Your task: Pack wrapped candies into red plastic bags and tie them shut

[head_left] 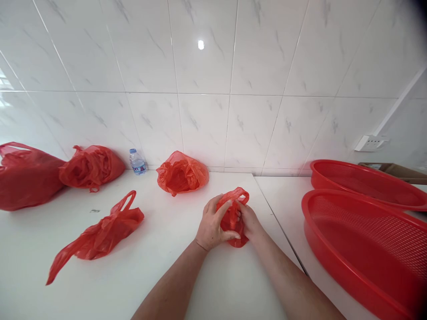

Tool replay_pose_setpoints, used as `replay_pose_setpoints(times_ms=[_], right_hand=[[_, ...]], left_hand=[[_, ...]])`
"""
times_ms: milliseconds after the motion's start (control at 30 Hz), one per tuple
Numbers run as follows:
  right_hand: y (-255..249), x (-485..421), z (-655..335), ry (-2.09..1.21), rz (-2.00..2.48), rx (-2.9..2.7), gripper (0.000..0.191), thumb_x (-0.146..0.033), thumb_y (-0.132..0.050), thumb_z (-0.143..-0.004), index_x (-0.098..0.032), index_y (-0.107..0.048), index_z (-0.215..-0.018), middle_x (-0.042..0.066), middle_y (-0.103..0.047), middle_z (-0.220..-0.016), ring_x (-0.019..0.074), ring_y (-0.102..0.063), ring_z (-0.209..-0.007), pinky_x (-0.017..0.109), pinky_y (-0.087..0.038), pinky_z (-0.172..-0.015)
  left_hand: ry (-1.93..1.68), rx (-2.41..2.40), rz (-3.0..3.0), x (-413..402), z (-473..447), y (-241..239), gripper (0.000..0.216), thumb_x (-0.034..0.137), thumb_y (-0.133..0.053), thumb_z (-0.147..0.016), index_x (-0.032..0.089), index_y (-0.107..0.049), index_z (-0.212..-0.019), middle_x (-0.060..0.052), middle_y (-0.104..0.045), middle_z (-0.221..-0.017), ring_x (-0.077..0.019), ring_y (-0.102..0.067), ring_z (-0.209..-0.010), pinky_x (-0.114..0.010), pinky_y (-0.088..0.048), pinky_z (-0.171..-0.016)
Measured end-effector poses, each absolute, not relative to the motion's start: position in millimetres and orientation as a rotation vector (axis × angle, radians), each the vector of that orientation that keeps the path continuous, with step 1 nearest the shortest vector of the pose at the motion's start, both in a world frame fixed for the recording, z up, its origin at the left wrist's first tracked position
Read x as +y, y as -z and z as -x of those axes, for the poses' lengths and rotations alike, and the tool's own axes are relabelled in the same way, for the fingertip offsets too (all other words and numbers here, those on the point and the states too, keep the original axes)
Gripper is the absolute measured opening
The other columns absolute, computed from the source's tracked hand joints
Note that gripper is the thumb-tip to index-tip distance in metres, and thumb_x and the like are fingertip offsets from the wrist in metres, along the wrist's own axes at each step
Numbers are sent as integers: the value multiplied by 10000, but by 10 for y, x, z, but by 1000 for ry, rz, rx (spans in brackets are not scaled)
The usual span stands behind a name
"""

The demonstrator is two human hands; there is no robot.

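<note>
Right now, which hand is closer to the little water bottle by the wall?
Left. The left hand grips the small red bag on the bottle's side. The right hand holds the bag's other side, farther from the water bottle.

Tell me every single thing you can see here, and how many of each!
small bag: 1, red plastic, bunched between both hands on the white counter
other bags: 4, red; two at far left, one by the wall, one lying flat at front left
water bottle: 1, clear with blue cap, against the wall
baskets: 2, red mesh, at right, near and far
wall socket: 1, white, on the tiled wall
left hand: gripping the small bag
right hand: gripping the small bag
</note>
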State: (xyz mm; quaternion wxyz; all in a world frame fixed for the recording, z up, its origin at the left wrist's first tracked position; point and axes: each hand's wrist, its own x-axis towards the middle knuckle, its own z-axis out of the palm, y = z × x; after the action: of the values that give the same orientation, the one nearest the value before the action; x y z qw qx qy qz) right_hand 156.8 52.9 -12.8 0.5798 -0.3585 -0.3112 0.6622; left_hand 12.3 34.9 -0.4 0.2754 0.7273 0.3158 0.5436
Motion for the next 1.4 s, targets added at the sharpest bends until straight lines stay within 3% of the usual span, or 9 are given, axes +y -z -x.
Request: replay_pose_setpoints(times_ms=[200,333,500,633,800,967,1033,1267,1400], right_hand=[[108,517,-1594,-1586,794,-770,284,-394,-682,-710,-200,-500,-610,-71,-392,-451,76,-341,-418,229,-310,-437],[45,437,-1604,-1682,669,-896,248,-372,-734,-665,-199,-609,-792,-56,-472,-528,85,-414,-491,237,-390,-546],[51,415,-1608,-1730,620,-1062,406,-579,-605,-734,-182,-632,-818,-9,-536,-637,125,-504,-617,280,-436,-641],[31,427,-1600,-1600,776,-1175,258,-324,-745,-647,-207,-582,-808,-5,-610,-769,148,-572,-694,296,-458,-680],[-6,416,-1530,-1180,1155,-1355,400,-271,-652,-683,-288,-494,-1051,-32,-597,-836,156,-587,-711,291,-467,-630],[109,435,-1487,-752,1461,-1479,88,-243,-503,-745,-276,-541,-817,-50,-569,-662,131,-497,-577,246,-354,-514],[143,439,-1498,-710,1496,-1505,94,-232,-462,-748,-255,-525,-681,-46,-556,-606,132,-472,-560,248,-321,-499],[75,506,-1645,-1164,1097,-1320,238,-193,-478,-677,-241,-635,-849,2,-669,-886,180,-599,-826,293,-461,-720],[37,528,-1734,-1401,926,-1161,245,-301,-535,-717,-192,-645,-907,55,-675,-916,213,-617,-857,345,-486,-778]], left_hand=[[-1513,896,-1871,381,-121,67,117,338,-660,-748,249,-695,-815,-101,-563,-1171,-306,-478,-1126,-431,-306,-1023],[-1630,1034,-1627,484,-43,161,267,412,-476,-866,211,-625,-772,-87,-564,-1055,-242,-527,-992,-365,-390,-923],[-1479,1103,-1408,559,15,239,319,477,-419,-881,200,-575,-858,-44,-599,-840,-188,-555,-806,-301,-435,-773],[-1378,1172,-1493,551,8,251,361,505,-348,-897,206,-441,-719,14,-485,-665,-134,-453,-612,-247,-385,-582],[-1370,1231,-1575,519,-20,230,384,502,-360,-892,206,-336,-649,45,-356,-599,-114,-336,-561,-233,-294,-527],[-1315,1234,-1708,467,-73,231,362,475,-420,-870,198,-377,-641,54,-354,-566,-110,-317,-554,-233,-268,-531],[-1281,1243,-1781,452,-88,234,328,454,-441,-863,199,-415,-659,53,-388,-570,-109,-339,-554,-232,-279,-537],[-1266,1306,-1964,481,-81,247,102,284,-495,-829,214,-515,-757,37,-561,-704,-113,-477,-630,-229,-379,-601],[-1310,1301,-1985,516,-64,263,64,238,-494,-819,218,-548,-791,13,-594,-777,-127,-528,-696,-244,-412,-647]])
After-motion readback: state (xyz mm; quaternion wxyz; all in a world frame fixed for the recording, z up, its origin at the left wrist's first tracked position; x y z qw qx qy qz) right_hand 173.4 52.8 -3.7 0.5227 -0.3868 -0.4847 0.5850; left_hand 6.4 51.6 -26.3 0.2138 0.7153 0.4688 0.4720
